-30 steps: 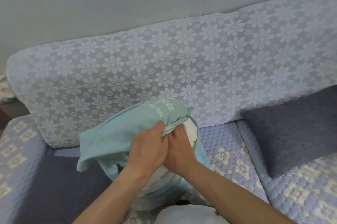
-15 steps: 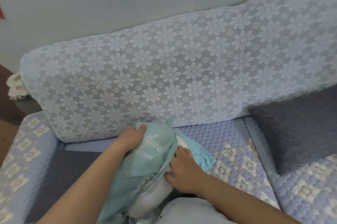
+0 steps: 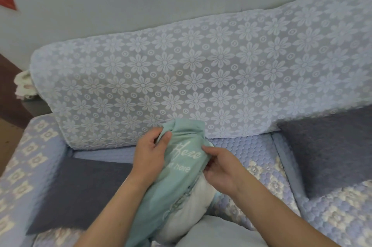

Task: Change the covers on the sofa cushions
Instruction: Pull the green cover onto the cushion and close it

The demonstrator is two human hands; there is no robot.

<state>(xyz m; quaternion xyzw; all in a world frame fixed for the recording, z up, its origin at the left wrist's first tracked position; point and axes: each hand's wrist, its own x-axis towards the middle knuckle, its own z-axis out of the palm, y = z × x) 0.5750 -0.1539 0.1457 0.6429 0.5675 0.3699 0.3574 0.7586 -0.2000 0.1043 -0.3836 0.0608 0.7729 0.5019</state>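
Note:
A teal cushion cover (image 3: 177, 168) with white lettering lies partly over a white cushion insert (image 3: 193, 204) on the sofa seat, in the middle of the view. My left hand (image 3: 150, 154) grips the cover's far upper corner, fingers curled round the fabric. At the cover's right edge, where the white insert shows, my right hand (image 3: 221, 168) pinches the fabric. The insert's lower part bulges out below the cover.
The sofa back wears a floral lace throw (image 3: 201, 77). A dark grey cushion (image 3: 330, 150) leans at the right and a dark grey flat cover (image 3: 80, 190) lies on the left seat. A pale blue cushion (image 3: 217, 232) sits at the bottom edge. The quilted armrest (image 3: 26, 158) is left.
The cover has been pulled further over the insert and its lettering now faces up. My left hand moved to the far corner; my right hand shifted up to the cover's right edge.

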